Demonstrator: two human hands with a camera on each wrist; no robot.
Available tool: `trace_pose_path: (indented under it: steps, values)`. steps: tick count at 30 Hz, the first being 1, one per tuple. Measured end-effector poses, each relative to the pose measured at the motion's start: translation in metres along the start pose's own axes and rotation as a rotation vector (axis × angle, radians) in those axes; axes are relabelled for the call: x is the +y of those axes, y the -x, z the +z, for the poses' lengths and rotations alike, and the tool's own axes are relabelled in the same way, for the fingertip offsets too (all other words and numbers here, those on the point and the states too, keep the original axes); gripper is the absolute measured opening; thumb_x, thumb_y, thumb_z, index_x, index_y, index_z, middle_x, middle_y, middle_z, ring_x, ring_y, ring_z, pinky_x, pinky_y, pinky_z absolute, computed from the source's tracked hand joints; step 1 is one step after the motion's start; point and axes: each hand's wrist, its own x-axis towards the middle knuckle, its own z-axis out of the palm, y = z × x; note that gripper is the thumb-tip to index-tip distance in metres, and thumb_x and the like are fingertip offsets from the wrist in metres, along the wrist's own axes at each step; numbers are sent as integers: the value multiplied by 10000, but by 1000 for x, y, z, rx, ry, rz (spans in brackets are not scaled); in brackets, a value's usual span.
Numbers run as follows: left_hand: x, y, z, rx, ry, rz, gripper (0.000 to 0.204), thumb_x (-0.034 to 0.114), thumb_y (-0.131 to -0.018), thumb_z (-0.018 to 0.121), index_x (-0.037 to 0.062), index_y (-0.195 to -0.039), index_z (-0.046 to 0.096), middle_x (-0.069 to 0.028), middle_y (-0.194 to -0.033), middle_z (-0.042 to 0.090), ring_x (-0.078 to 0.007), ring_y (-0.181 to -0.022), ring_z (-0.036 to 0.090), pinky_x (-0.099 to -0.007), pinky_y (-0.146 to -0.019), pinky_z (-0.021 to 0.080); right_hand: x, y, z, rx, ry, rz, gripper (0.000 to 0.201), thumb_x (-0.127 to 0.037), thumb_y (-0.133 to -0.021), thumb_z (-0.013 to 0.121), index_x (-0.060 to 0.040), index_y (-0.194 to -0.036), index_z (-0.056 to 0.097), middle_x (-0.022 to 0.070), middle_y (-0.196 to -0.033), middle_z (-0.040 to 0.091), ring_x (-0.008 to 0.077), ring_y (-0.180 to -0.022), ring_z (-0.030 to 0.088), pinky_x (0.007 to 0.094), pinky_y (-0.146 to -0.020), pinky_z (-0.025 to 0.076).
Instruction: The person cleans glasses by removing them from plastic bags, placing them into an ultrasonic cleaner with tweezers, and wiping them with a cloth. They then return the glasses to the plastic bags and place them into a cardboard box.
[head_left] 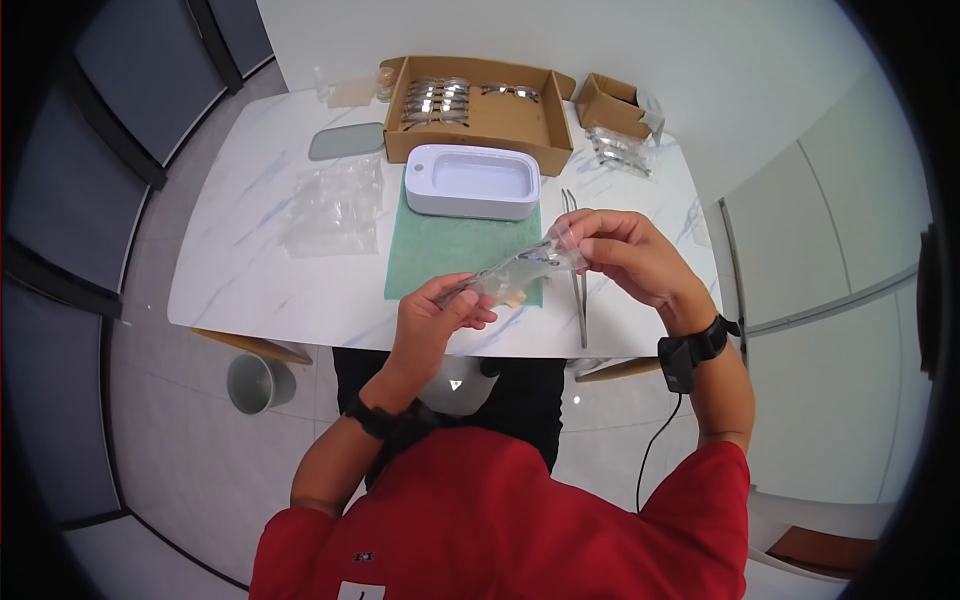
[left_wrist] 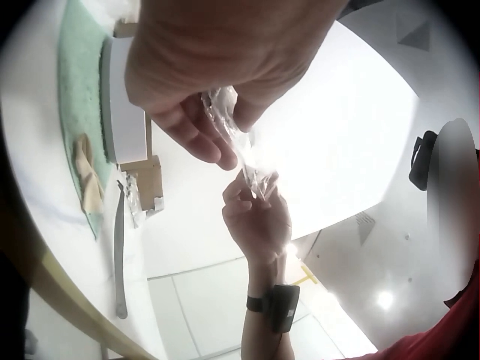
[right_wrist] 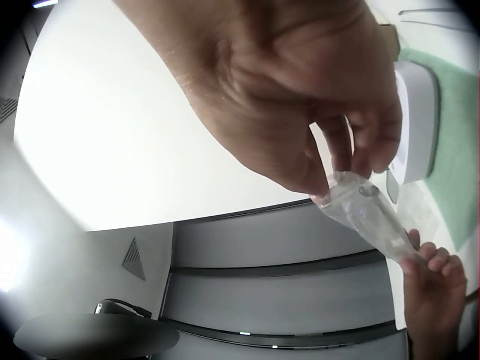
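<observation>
A clear plastic bag point(head_left: 525, 264) with a pair of glasses inside is stretched between both hands, above the front of the green cloth point(head_left: 425, 245). The left hand point(head_left: 437, 315) pinches its lower left end between thumb and fingers. At the upper right end, the right hand point(head_left: 632, 255) pinches the bag's edge. The right wrist view shows the bag point(right_wrist: 367, 214) hanging between the right hand point(right_wrist: 300, 105) and the left hand point(right_wrist: 435, 281). Part of the glasses is hidden by the left fingers.
Behind the hands stands a white ultrasonic-cleaner-like basin point(head_left: 472, 182). An open cardboard box point(head_left: 545, 158) holds several glasses. Metal tweezers point(head_left: 582, 310) lie at the right, a small box point(head_left: 608, 108) and bagged glasses point(head_left: 620, 152) farther back. Plastic bags point(head_left: 335, 210) lie left.
</observation>
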Motion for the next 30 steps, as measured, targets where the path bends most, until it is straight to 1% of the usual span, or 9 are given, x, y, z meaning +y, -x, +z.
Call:
trace_pose_path:
  steps: [2,5,11,14,15,19,25,28,30]
  values:
    - [-1,0,-3,-33,-1,-4,293,70,-995,592,-25,-1272,587,-180,-1018,725,-240,-850,731,-338,-776,587,-1,1,-4,23,10,64,161,-62,-940,665,-37,-1081,738,68,-1153,677,124,-931,656,265,-803,557]
    - [-3,0,-5,-59,-52,14,289,58,-989,594,-31,-1264,594,-188,-1012,726,-242,-852,733,-340,-771,591,1,1,-3,-9,241,63,182,-43,-925,677,-34,-1096,738,60,-1117,683,114,-926,651,256,-798,551]
    - [-1,-1,1,-50,-166,4,307,53,-976,620,-60,-1259,588,-194,-1006,725,-242,-867,734,-328,-748,597,15,-1,2,-20,345,94,214,-67,-907,710,-8,-1112,737,28,-1019,725,78,-864,618,227,-769,506]
    - [-3,1,2,-41,-156,13,306,51,-970,633,-70,-1247,585,-185,-993,725,-227,-868,734,-312,-741,594,19,0,4,22,405,58,208,-42,-898,712,6,-1100,733,37,-1016,726,98,-896,630,249,-817,516]
    - [-4,2,3,-45,-141,18,305,55,-966,641,-73,-1238,584,-178,-977,727,-217,-861,734,-302,-736,589,18,0,5,15,397,94,174,-22,-891,713,8,-1061,732,44,-1020,723,115,-923,639,271,-865,517]
    - [-5,3,1,-79,-134,6,310,40,-971,633,-63,-1256,574,-177,-1008,723,-214,-904,728,-303,-773,589,29,-1,1,0,332,65,83,-4,-871,733,1,-952,718,41,-1023,708,119,-929,633,286,-883,515]
    - [-1,11,-3,-89,-121,28,296,43,-970,634,-54,-1243,574,-155,-1000,726,-200,-885,730,-293,-755,584,28,0,-1,-36,261,139,82,-17,-874,738,-8,-942,692,41,-994,692,110,-910,618,276,-874,506]
    - [2,18,-13,-84,-156,5,290,33,-973,624,-58,-1243,572,-165,-970,730,-199,-869,732,-297,-754,586,30,0,-8,-3,295,72,90,-73,-874,752,-21,-897,683,46,-972,669,97,-828,581,265,-763,486]
    - [1,19,-17,-85,-188,-17,289,16,-967,615,-56,-1244,572,-176,-945,733,-203,-847,733,-302,-745,591,31,2,-9,-2,250,121,128,-117,-898,741,-12,-935,677,47,-958,660,93,-799,558,256,-740,468]
